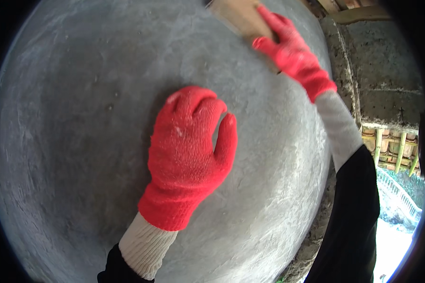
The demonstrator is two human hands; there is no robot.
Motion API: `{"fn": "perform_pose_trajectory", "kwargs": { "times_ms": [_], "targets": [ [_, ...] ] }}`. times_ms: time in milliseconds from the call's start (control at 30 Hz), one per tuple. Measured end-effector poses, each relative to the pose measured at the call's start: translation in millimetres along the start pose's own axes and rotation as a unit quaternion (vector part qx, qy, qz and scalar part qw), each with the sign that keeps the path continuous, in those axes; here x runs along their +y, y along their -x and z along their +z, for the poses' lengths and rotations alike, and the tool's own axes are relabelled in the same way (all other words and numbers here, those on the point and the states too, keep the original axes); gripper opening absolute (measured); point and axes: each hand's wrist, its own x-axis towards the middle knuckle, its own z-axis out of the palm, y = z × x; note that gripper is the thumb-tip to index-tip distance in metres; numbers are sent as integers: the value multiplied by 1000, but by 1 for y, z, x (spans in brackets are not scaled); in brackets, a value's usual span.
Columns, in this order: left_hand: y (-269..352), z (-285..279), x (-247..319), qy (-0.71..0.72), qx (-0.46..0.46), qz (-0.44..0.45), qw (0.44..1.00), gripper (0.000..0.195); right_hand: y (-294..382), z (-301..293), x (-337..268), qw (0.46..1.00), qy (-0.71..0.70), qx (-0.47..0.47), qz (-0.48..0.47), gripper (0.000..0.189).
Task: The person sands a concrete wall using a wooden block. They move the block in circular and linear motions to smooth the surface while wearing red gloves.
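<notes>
Before me spreads a grey cement-plastered surface (102, 169), mottled and slightly rough, with a few small pits. My left hand (189, 145), in a red knit glove with whitish dust, is over its middle. Its fingers curve towards the surface and the thumb stands apart; nothing shows in it, though the palm side is hidden. At the upper right my right hand (294, 51), gloved the same, grips a flat brown board-like tool (239, 17). The tool lies along the grey surface, blurred, and its upper end is cut off by the frame.
A rough dark block wall (386, 67) adjoins the plaster's right edge. Wooden beams (361, 15) cross the top right corner. Further right are roof tiles on battens (393, 148) and a pale railing (403, 194) outdoors in bright light.
</notes>
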Motion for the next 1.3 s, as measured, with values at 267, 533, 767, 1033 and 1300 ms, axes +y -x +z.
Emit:
{"fn": "perform_pose_trajectory", "kwargs": {
  "times_ms": [267, 533, 767, 1033, 1300],
  "targets": [
    [-2, 26, 7, 32, 81, 18, 996, 13, 105, -119, 231, 840, -133, 162, 500, 84],
    [0, 6, 3, -58, -10, 19, 998, 6, 67, -12, 15, 996, -10, -24, 86, 70],
    [9, 16, -2, 6, -6, 15, 1000, 6, 120, -68, 78, 934, 17, 45, 353, 68],
    [3, 7, 3, -19, -15, 33, 999, 5, 114, -44, 19, 952, -71, 78, 288, 55],
    [6, -3, 1, -29, -54, -18, 998, 8, 136, -33, 3, 978, 90, 7, 191, 66]
  ]
}}
